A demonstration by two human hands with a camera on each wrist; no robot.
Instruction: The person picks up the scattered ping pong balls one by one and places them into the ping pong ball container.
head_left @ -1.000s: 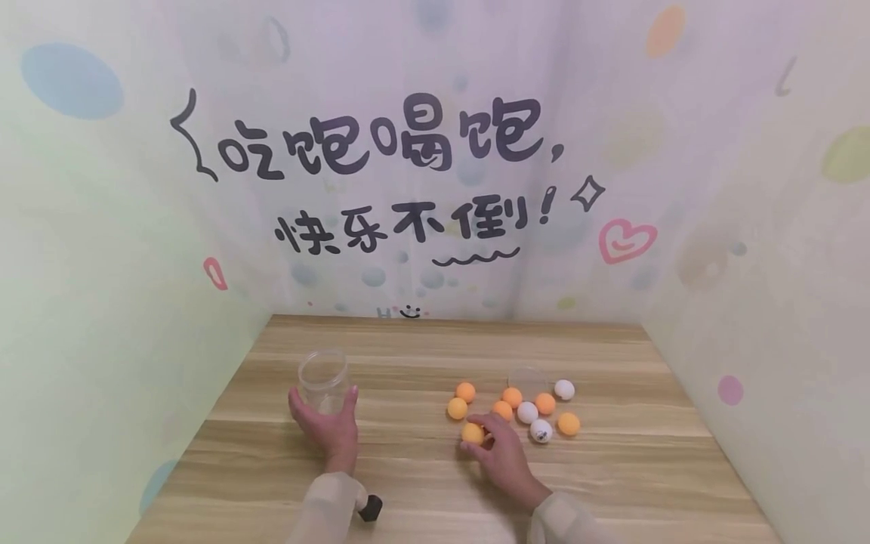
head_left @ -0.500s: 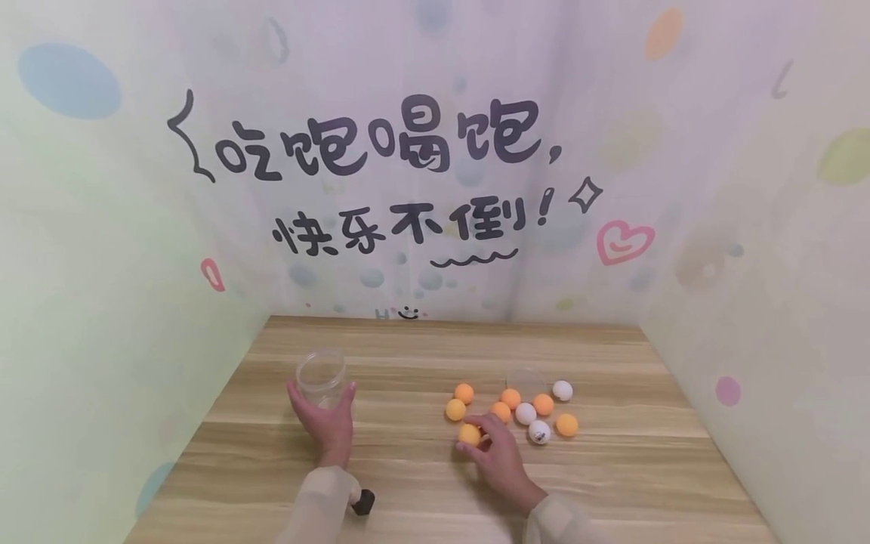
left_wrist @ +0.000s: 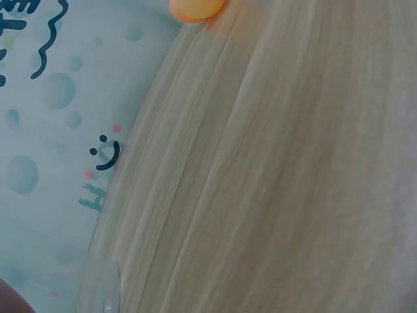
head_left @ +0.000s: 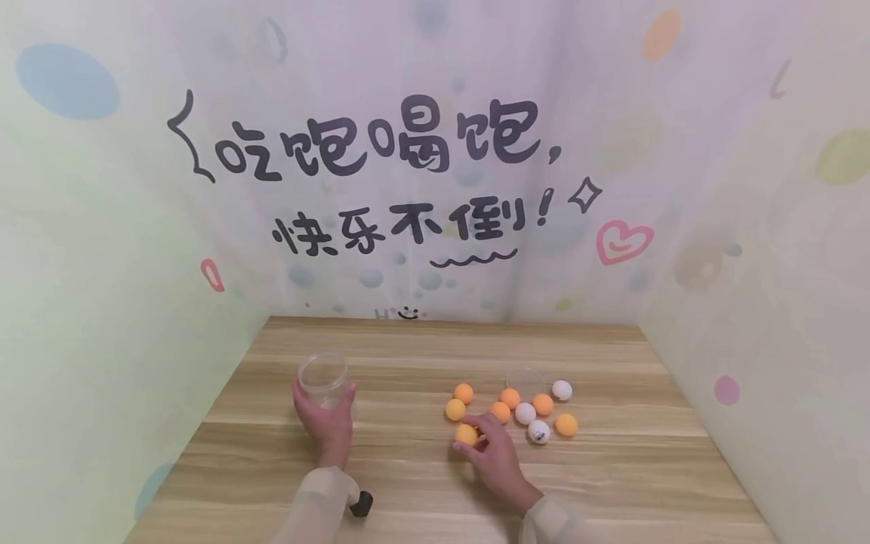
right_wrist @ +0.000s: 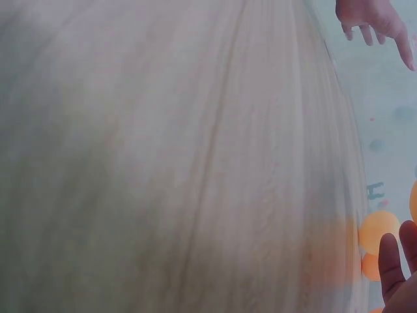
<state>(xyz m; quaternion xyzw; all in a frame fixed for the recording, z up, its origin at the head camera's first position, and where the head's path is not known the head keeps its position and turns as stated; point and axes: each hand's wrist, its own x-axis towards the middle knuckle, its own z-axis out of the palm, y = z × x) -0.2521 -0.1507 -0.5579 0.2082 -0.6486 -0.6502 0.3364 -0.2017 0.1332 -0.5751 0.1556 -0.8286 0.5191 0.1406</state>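
Note:
My left hand grips a clear, empty-looking jar at the left of the table, thumb on one side and fingers on the other. The jar's round mouth faces up. Only a sliver of its clear wall enters the left wrist view. Right of centre, my right hand pinches an orange ping-pong ball between thumb and fingers. Two more orange balls lie just beyond it. In the right wrist view, the fingers of my right hand show at the lower right, beside orange balls.
Several orange and white ping-pong balls, among them a printed white one, lie scattered right of my right hand. A clear round lid lies flat behind them. Patterned walls enclose the wooden table at the back and sides.
My right hand has shifted very slightly left with the orange ball still pinched. My left hand and the jar have moved only a touch; the loose balls stay put.

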